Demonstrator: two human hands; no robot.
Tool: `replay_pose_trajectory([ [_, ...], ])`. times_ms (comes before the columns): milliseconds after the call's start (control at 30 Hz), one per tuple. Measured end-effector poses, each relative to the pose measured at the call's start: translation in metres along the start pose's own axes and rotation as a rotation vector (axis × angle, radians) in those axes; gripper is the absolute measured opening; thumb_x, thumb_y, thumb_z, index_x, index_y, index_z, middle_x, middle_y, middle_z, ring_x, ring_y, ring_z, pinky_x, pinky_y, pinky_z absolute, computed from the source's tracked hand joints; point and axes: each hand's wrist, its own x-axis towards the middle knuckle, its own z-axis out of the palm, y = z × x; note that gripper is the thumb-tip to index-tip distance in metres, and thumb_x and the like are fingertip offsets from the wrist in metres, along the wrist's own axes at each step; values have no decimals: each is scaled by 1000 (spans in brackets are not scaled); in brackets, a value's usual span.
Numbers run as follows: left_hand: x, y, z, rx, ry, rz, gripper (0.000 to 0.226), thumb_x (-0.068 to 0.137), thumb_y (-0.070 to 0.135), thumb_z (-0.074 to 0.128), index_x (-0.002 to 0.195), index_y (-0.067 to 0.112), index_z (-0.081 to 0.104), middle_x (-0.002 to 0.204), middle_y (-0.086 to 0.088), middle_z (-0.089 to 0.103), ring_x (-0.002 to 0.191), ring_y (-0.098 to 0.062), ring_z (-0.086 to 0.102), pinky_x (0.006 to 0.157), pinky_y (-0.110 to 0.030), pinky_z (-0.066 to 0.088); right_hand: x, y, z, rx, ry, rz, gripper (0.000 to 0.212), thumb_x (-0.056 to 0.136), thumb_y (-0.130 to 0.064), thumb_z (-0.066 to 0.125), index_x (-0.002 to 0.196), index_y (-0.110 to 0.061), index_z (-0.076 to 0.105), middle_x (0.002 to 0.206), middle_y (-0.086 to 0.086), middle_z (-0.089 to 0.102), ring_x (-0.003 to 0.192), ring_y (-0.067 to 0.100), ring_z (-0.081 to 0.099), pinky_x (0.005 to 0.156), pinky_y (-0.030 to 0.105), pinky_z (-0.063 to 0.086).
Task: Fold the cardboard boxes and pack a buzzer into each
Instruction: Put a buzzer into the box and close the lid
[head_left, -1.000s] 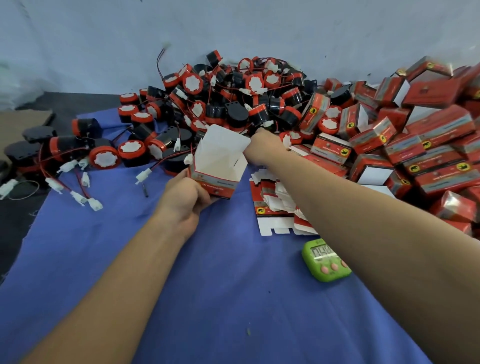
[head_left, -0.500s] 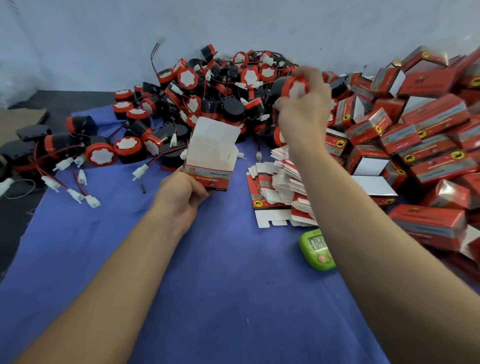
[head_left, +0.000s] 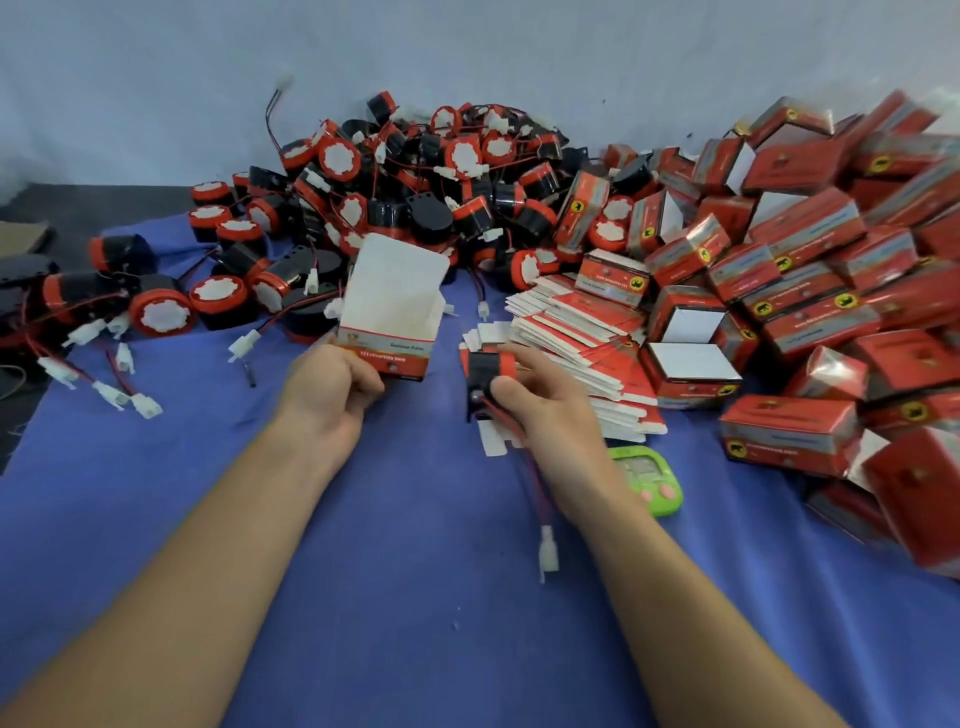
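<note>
My left hand (head_left: 327, 397) grips the bottom of an upright red and white cardboard box (head_left: 390, 312) whose top flap stands open. Just to its right, my right hand (head_left: 540, 400) holds a black and red buzzer (head_left: 485, 371) above the blue cloth. The buzzer's red and black wire hangs down under my wrist and ends in a white connector (head_left: 548, 553). A heap of loose buzzers (head_left: 415, 192) lies behind the box. A stack of flat unfolded boxes (head_left: 576, 338) lies right of my right hand.
A large pile of closed red boxes (head_left: 810, 291) fills the right side. A green timer (head_left: 649, 480) sits on the blue cloth (head_left: 415, 623) beside my right forearm. Loose buzzers with white connectors (head_left: 124, 400) spread over the left. A pale wall runs behind.
My right hand took a buzzer from the heap and brought it down and toward me, next to the open box. The left hand kept holding the box.
</note>
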Motion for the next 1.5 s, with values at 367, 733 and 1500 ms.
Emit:
replay_pose_trajectory([
  [367, -3, -12, -3, 840, -188, 272, 52, 66, -20, 69, 104, 14, 65, 97, -18, 72, 80, -25, 60, 66, -35, 45, -1, -17, -28, 115, 21, -215, 45, 80, 11, 67, 118, -14, 68, 109, 5, 77, 97, 27, 76, 80, 36, 63],
  [733, -3, 1, -7, 819, -401, 285, 60, 66, -13, 83, 102, 33, 73, 93, 7, 77, 80, -3, 69, 64, -15, 53, -2, -44, 17, -916, -95, -677, 52, 59, 13, 62, 98, -20, 65, 99, -4, 65, 89, 19, 55, 73, 34, 47],
  [1500, -9, -3, -11, 616, -574, 232, 40, 86, 18, 76, 125, 16, 69, 120, -6, 76, 113, -24, 71, 98, -37, 58, -7, -24, 12, -1094, 7, -541, 32, 92, -16, 56, 103, -34, 79, 104, -6, 73, 109, 17, 57, 100, 26, 27],
])
